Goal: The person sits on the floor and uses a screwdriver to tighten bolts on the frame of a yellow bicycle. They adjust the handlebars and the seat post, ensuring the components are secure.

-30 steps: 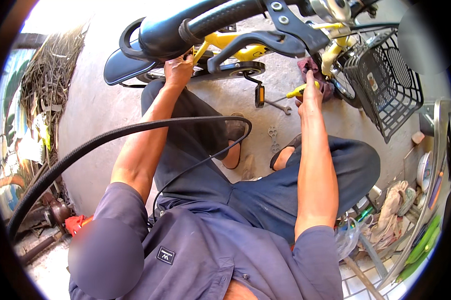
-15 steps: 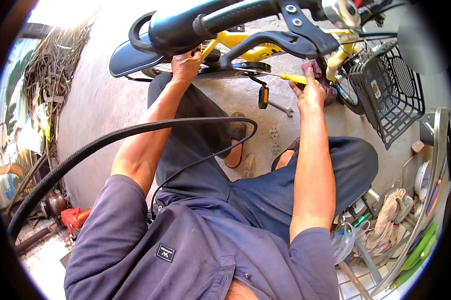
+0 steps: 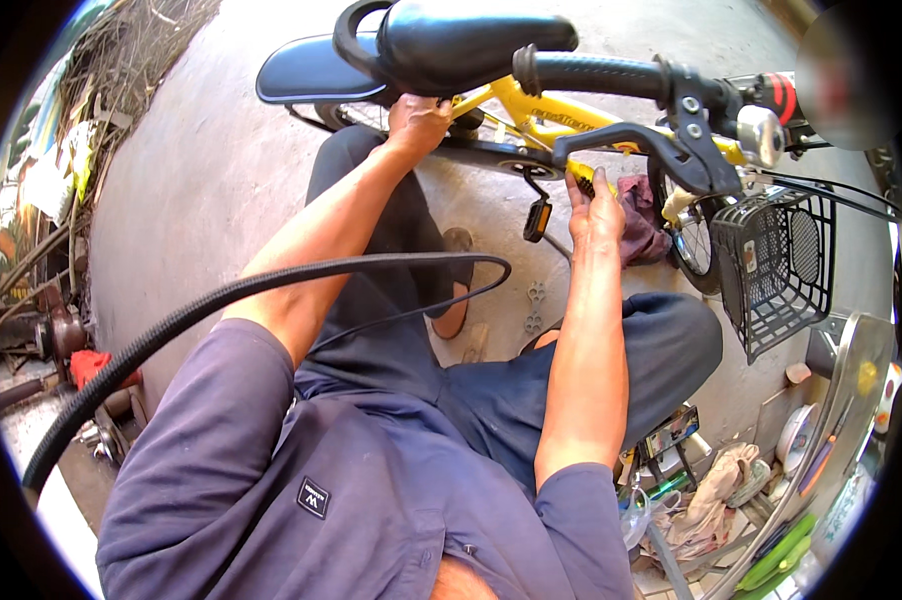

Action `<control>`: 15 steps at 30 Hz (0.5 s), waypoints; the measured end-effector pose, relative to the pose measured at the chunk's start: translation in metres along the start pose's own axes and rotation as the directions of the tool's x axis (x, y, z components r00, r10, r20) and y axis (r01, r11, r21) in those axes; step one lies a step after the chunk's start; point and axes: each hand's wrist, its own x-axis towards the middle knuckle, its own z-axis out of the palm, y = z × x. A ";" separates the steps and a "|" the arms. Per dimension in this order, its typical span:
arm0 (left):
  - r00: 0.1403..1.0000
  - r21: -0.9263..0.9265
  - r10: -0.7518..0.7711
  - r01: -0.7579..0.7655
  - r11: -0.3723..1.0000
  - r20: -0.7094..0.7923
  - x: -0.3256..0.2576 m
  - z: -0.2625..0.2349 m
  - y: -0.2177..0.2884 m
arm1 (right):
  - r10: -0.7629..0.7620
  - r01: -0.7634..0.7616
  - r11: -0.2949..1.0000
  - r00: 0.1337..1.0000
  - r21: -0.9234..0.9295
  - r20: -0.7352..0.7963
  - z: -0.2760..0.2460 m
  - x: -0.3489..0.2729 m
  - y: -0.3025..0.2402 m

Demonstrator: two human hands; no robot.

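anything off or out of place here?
Yes: a black bicycle tyre is looped over the person's left arm rather than fitted on the yellow bike. A flat multi-hole wrench lies loose on the concrete between the person's feet. Nothing looks spilled or broken.

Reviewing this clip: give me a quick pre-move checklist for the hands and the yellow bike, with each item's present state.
1. Left hand braced on the yellow bike frame under the saddle: ok.
2. Right hand closed on the yellow-handled tool: ok.
3. Tool tip seated on its part: cannot tell, hidden behind the brake lever.
4. Pedal apart from both hands: ok.
5. Black tyre off the arms: not ok, it crosses the left forearm.
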 end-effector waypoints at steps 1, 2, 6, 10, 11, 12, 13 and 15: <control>1.000 -0.012 -0.004 0.004 1.000 0.007 -0.001 -0.005 0.004 | 0.002 -0.002 1.000 1.000 -0.001 0.006 0.002 0.001 0.003; 1.000 0.004 -0.018 0.018 1.000 0.020 -0.005 -0.005 0.001 | 0.004 -0.004 1.000 1.000 -0.001 0.012 0.002 0.002 0.007; 0.999 0.032 0.014 -0.012 0.999 -0.042 -0.008 -0.010 0.004 | 0.071 -0.068 0.996 0.996 0.062 -0.051 0.012 -0.002 0.016; 0.997 0.128 0.045 -0.037 0.991 -0.059 -0.010 -0.016 0.010 | 0.093 -0.092 0.993 0.996 0.078 -0.013 0.020 0.002 0.020; 0.998 0.134 0.037 -0.031 0.990 -0.044 -0.008 -0.016 0.007 | 0.105 -0.104 0.991 0.994 0.084 -0.013 0.022 0.002 0.021; 0.999 0.139 0.031 -0.028 0.990 -0.022 -0.008 -0.015 0.007 | 0.116 -0.114 0.989 0.993 0.091 -0.021 0.022 0.003 0.021; 0.999 0.118 0.039 -0.034 0.992 -0.035 -0.008 -0.014 0.007 | 0.118 -0.115 0.990 0.992 0.087 -0.039 0.021 0.004 0.021; 0.996 0.146 0.055 -0.045 0.988 -0.068 -0.009 -0.012 0.006 | 0.108 -0.104 0.991 0.993 0.079 -0.047 0.018 0.005 0.022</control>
